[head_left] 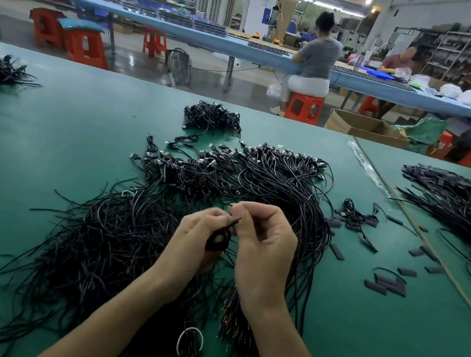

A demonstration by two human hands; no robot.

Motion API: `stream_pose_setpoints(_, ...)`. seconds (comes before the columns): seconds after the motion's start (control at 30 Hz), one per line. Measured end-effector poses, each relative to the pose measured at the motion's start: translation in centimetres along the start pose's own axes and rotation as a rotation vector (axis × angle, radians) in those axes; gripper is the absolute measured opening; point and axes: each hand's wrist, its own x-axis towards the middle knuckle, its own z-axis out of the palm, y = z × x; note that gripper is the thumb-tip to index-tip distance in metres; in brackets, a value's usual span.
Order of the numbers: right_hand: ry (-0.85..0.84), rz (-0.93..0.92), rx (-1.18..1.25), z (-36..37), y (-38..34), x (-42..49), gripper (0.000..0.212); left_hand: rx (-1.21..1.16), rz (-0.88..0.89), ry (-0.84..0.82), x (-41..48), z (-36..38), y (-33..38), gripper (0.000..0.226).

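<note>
The table top is a smooth green mat with a dull sheen. The cables have black plastic sheaths, mostly matt. Their plugs end in bright, glossy metal. The flat black sleeve pieces look matt and rubbery. Clear glossy tape covers the table seam. The box is matt brown cardboard, and the stool is shiny red plastic.
</note>
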Motion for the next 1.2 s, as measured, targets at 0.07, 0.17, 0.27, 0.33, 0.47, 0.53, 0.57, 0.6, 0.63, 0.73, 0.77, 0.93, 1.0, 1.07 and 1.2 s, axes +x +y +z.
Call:
stream_pose_setpoints(0.07,-0.052,-0.050,-0.072,-0.2,-0.3,-0.6,0.012,-0.071,0.021,0.003,0.0,0.0,-0.1,0.023)
stream_pose_setpoints(0.17,-0.082,-0.095,-0.200,-0.9,-0.6,-1.3,0.017,-0.097,0.066,-0.051,-0.1,-0.3,-0.2,0.034)
stream_pose_setpoints(0.27,-0.145,-0.127,-0.267,-1.1,-0.9,-1.9,0.024,-0.131,0.113,-0.088,-0.5,-0.1,0.0,0.041)
stream_pose_setpoints(0.33,-0.174,-0.164,-0.286,-1.2,-1.4,-2.1,0.028,-0.132,0.090,-0.051,-0.5,0.1,0.1,0.046)
stream_pose_setpoints(0.47,-0.307,-0.232,-0.397,-1.9,-2.3,-1.7,0.030,-0.167,0.050,0.150,-0.3,0.1,-0.4,0.058)
stream_pose_setpoints(0.53,-0.338,-0.248,-0.551,-2.3,-2.3,-1.4,0.029,-0.171,0.070,0.185,-0.2,0.2,-0.8,0.061)
stream_pose_setpoints(0.57,-0.356,-0.269,-0.643,-2.5,-2.3,-1.3,0.026,-0.165,0.086,0.189,-0.3,0.3,-0.9,0.063)
stream_pose_setpoints(0.6,-0.379,-0.295,-0.722,-2.5,-2.3,-1.2,0.021,-0.162,0.099,0.191,-0.3,0.4,-1.1,0.064)
stream_pose_setpoints(0.63,-0.396,-0.326,-0.780,-2.5,-2.3,-1.2,0.017,-0.161,0.107,0.195,-0.3,0.5,-1.2,0.064)
stream_pose_setpoints(0.73,-0.404,-0.398,-0.835,-2.4,-2.2,-1.3,0.013,-0.182,0.116,0.189,-0.5,0.9,-1.3,0.061)
stream_pose_setpoints(0.77,-0.390,-0.387,-0.817,-2.4,-2.2,-1.3,0.015,-0.187,0.104,0.190,-0.6,1.0,-1.3,0.062)
stream_pose_setpoints(0.93,-0.304,-0.179,-0.622,-2.4,-1.6,-1.3,0.023,-0.193,-0.021,0.224,-0.5,1.1,-1.5,0.067)
stream_pose_setpoints(1.0,-0.322,-0.172,-0.629,-2.4,-1.5,-1.3,0.024,-0.201,-0.020,0.229,-0.6,1.3,-1.6,0.065)
stream_pose_setpoints(1.07,-0.376,-0.225,-0.693,-2.4,-1.6,-1.4,0.021,-0.214,-0.002,0.245,-0.6,1.6,-1.4,0.064)
stream_pose_setpoints(1.2,-0.539,-0.400,-0.926,-2.4,-2.1,-1.7,0.021,-0.233,-0.090,0.365,-0.3,2.0,-1.3,0.068)
